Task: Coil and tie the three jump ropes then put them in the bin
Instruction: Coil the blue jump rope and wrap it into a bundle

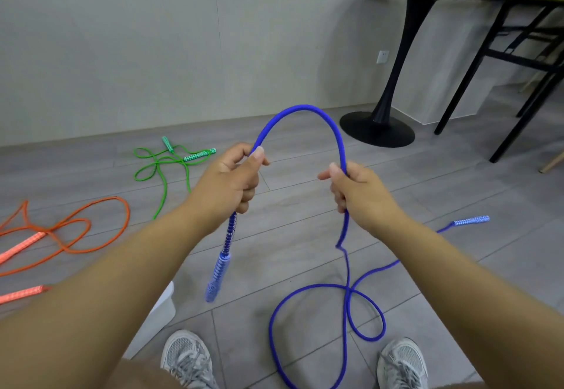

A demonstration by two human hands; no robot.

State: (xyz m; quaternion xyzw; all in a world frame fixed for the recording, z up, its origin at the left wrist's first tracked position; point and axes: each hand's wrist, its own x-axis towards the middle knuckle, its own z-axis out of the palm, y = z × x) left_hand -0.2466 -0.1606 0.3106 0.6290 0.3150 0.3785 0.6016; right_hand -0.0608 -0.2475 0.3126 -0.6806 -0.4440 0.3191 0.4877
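A blue jump rope (300,108) arches between my hands at chest height. My left hand (229,175) grips it near one end, and that blue handle (217,275) dangles below the fist. My right hand (354,188) grips the rope farther along; from there it drops to loose loops on the floor (326,315) and runs to the other handle (471,221) at the right. A green jump rope (161,164) lies tangled on the floor at the back left. An orange jump rope (76,230) lies spread at the left. A white bin (158,312) is mostly hidden under my left forearm.
A black pedestal table (387,89) stands at the back right, with black-framed furniture legs (503,132) beside it. The grey wall runs along the back. My two grey shoes (186,358) stand on the grey tiled floor at the bottom.
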